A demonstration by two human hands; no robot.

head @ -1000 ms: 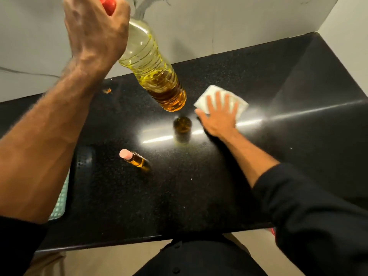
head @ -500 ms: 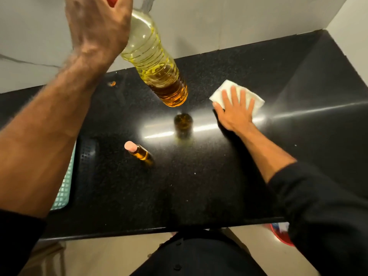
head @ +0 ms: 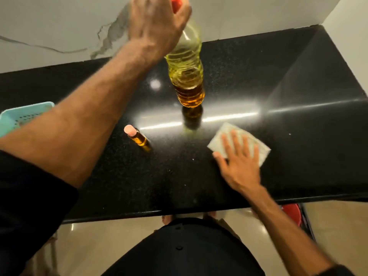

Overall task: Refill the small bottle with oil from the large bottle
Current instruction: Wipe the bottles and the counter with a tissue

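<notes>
The left hand [head: 157, 26] grips the large bottle [head: 186, 72] at its neck, fingers [head: 182, 13] wrapped around the top just below the red cap [head: 176, 3]. The bottle hangs roughly upright above the black worktop [head: 298, 80], its base clear of the surface, with amber oil in the lower part and its reflection showing directly beneath on the polished stone. The small bottle [head: 137, 137] stands on the worktop to the left of that reflection and nearer the front edge, fitted with a pale pink cap [head: 129, 130] and holding amber oil; it is apart from both hands, with the left forearm passing above and to its left. The right hand [head: 239, 162] lies flat on a folded white cloth [head: 227, 134], fingers spread and pressing down on it, to the right of the large bottle and well apart from the small one. A light blue perforated tray [head: 18, 116] sits at the left end of the worktop, partly hidden by the left forearm. A pale wall with a grey vein [head: 107, 36] runs behind the worktop. Below the front edge, a tiled floor and a red object [head: 291, 211] at the right are visible; what that object is cannot be determined. Nothing lies between the two bottles on the surface.
</notes>
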